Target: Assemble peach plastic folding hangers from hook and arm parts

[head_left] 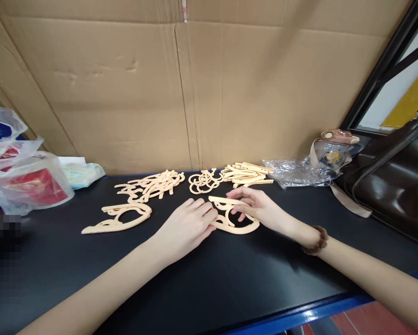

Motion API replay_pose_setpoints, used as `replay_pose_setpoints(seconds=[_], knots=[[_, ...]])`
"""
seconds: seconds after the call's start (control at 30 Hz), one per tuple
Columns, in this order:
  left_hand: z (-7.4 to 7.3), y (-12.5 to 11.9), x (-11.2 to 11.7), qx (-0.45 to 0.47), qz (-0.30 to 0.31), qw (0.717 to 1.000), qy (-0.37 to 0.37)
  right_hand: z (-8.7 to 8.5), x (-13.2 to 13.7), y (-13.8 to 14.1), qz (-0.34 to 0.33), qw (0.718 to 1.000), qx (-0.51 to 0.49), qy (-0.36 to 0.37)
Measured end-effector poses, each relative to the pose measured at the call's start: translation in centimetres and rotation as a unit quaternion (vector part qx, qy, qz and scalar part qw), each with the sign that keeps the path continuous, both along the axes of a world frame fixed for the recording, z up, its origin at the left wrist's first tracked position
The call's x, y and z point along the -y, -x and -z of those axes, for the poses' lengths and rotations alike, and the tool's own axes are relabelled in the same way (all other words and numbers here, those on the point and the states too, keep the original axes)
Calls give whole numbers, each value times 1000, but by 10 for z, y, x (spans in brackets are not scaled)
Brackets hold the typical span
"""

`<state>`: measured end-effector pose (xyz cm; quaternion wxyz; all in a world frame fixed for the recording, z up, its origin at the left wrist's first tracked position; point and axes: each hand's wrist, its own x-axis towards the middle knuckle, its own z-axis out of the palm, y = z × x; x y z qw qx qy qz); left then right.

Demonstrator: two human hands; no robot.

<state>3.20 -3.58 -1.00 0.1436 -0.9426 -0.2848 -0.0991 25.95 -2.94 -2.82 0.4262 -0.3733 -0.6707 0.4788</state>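
Observation:
A cream plastic folding hanger, folded into a loop with its two arms pointing left, is between my hands just above or on the black table. My left hand is closed on the free end of its lower arm, and the fingertips hide that end. From the right, my right hand grips the upper arm, thumb and fingers bent around it near the loop. A second folded hanger of the same kind lies flat to the left of my left hand.
Behind my hands lie piles of curved arms, hooks and straighter pieces. A cardboard sheet stands at the back. Plastic-bagged items sit left; clear film, a bottle and a dark bag are right.

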Motion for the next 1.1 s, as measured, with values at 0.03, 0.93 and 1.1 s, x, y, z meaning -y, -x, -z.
replay_pose_setpoints(seconds=[0.03, 0.93, 1.1], knots=[[0, 0, 1, 4, -2, 1000, 1, 0, 0, 0, -9, 1000, -5, 9], [-10, 2, 5, 90, -69, 986, 125, -13, 16, -8, -22, 902, 356, -244], [-8, 3, 3, 63, -76, 980, 174, -10, 14, -8, -41, 908, 359, -211]])
